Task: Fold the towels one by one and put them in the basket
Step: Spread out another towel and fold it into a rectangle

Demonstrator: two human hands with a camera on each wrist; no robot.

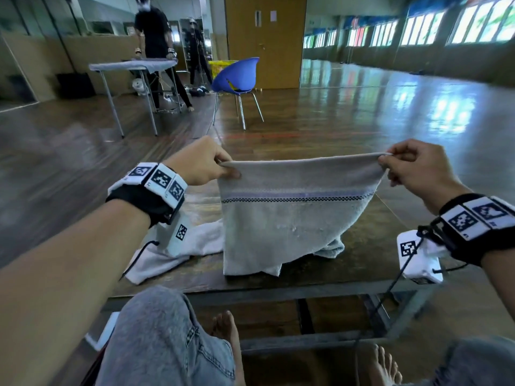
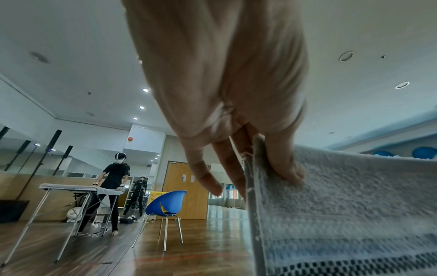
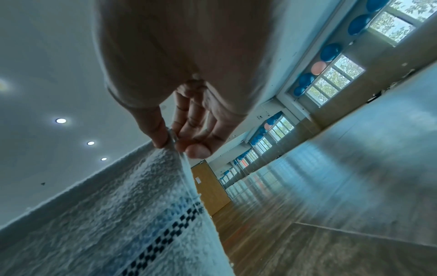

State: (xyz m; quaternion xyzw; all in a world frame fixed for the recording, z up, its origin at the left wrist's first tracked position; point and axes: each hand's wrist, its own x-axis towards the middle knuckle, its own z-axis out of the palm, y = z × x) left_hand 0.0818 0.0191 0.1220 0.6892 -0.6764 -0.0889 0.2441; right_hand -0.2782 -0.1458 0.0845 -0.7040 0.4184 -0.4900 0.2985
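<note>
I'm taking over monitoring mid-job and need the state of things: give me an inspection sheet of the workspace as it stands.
Surface: low dark wooden table, on a metal frame.
Job's things: grey striped towel held up by its top edge, bottom bunched on the table; white towel lying crumpled to its left. The task's basket: nothing seen near the table.
Clutter: nothing seen on the table beyond the towels.
Grippers: left hand pinches the top left corner, right hand the top right corner.
Cables: black cable runs down from the right wrist camera; another from the left.
Surroundings: blue chair, folding table with two people standing behind it, wooden door, shiny floor.
</note>
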